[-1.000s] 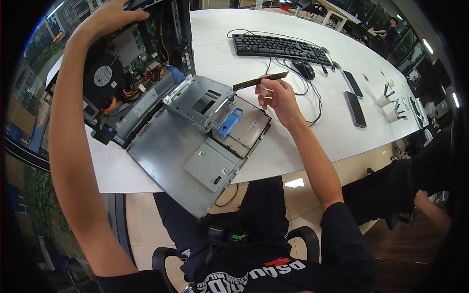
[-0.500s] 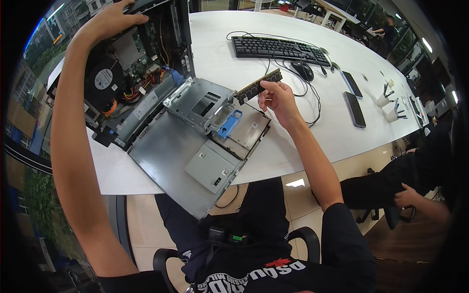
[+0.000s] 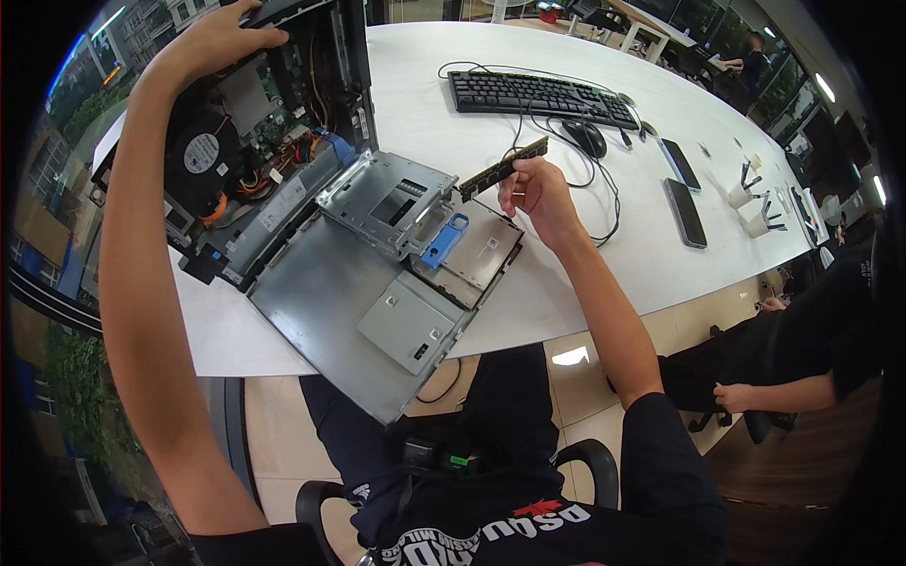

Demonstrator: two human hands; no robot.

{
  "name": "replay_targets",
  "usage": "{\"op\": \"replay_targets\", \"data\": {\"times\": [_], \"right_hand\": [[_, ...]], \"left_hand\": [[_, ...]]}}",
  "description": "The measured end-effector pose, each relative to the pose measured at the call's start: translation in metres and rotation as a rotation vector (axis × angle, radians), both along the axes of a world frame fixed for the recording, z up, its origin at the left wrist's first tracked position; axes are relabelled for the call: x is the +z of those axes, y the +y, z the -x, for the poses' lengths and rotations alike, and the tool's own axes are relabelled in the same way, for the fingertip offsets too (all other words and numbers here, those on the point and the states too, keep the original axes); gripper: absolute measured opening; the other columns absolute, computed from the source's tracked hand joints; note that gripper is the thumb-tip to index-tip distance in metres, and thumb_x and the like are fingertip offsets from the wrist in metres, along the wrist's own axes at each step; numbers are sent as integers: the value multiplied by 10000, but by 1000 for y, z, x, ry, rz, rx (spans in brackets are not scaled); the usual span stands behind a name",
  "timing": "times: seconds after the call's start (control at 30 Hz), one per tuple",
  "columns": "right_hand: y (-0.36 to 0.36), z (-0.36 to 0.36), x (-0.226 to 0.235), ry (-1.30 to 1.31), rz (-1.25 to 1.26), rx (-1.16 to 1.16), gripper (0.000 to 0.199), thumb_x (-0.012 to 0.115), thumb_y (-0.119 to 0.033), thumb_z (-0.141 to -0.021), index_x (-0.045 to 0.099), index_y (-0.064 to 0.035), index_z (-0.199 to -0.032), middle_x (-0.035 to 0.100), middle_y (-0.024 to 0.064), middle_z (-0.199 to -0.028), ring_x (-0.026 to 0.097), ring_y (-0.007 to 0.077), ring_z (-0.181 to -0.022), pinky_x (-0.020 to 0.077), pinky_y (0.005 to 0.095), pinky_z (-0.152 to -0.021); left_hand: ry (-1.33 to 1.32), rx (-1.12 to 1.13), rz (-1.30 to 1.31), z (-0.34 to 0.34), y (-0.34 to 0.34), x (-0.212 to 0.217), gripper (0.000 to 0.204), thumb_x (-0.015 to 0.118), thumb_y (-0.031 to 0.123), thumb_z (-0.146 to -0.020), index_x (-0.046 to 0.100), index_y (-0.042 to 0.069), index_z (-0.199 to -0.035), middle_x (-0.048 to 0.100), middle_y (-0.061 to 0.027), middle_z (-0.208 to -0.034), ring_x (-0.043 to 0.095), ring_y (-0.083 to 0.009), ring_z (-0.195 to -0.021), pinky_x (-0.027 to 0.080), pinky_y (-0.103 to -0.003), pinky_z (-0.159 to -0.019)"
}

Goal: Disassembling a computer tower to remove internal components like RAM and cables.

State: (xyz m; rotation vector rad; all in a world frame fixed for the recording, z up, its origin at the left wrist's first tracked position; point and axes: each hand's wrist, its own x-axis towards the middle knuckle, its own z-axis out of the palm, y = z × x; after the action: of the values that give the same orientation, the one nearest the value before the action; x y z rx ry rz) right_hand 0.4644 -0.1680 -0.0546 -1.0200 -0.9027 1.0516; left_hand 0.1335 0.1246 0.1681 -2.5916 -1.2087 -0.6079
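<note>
Between the thumb and fingers of my right hand (image 3: 540, 195) is a memory module (image 3: 491, 177), a long thin board with dark chips. It hangs slantwise over the table, just right of the metal drive bracket (image 3: 382, 193). My left hand (image 3: 209, 42) grips the top edge of an opened desktop computer case (image 3: 357, 123), thumb on the near side. Inside the case show a round fan (image 3: 200, 153), coloured cables (image 3: 300, 149) and part of a green circuit board. The case's metal side panel (image 3: 311, 283) lies folded out toward me, with a blue latch (image 3: 444, 241) near the bracket.
On the white table (image 3: 415, 57) lie a black keyboard (image 3: 538, 97), a mouse (image 3: 585, 139) with tangled cables, and two phones (image 3: 686, 212). Pen cups (image 3: 758, 224) stand at the right. A seated person's hand (image 3: 734, 397) shows at lower right. The panel's corner overhangs the table's near edge.
My right hand has turned the memory module slightly, so its face looks narrower. My left hand stays on the case. The seated person's hand at the right has shifted leftward.
</note>
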Motion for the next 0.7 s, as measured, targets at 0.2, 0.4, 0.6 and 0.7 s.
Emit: {"op": "replay_targets", "data": {"times": [0.2, 0.4, 0.6, 0.7], "right_hand": [[-2, 3, 5, 53, -12, -2, 235, 532, -222, -928, 623, -19, -1005, 674, 110, -803, 649, 194, -637, 504, 317, -548], [-4, 8, 8, 6, 17, -50, 255, 527, -203, -939, 622, -3, -1064, 695, 127, -885, 658, 193, -656, 509, 322, -558], [-2, 2, 4, 17, 28, -29, 211, 551, -208, -946, 630, -17, -986, 706, 128, -854, 669, 196, -644, 512, 318, -548], [-1, 1, 2, 24, 22, -19, 199, 568, -217, -943, 633, -31, -922, 699, 122, -823, 666, 201, -630, 513, 319, -543]], "left_hand": [[-1, 10, 67, -1, -2, 3, 921, 719, 661, -823, 495, 110, -1526, 650, -224, -1336, 646, -355, -1222, 481, -440, -1054], [-7, -6, 6, 0, -2, -1, 930, 720, 663, -821, 490, 107, -1530, 643, -226, -1347, 641, -350, -1231, 477, -438, -1057], [-5, 10, 57, -1, -4, 3, 939, 717, 668, -818, 484, 112, -1537, 630, -232, -1369, 629, -363, -1253, 472, -448, -1072], [1, 13, 34, 1, 0, 1, 940, 717, 671, -816, 485, 114, -1537, 634, -230, -1363, 633, -361, -1246, 477, -449, -1065]]}}
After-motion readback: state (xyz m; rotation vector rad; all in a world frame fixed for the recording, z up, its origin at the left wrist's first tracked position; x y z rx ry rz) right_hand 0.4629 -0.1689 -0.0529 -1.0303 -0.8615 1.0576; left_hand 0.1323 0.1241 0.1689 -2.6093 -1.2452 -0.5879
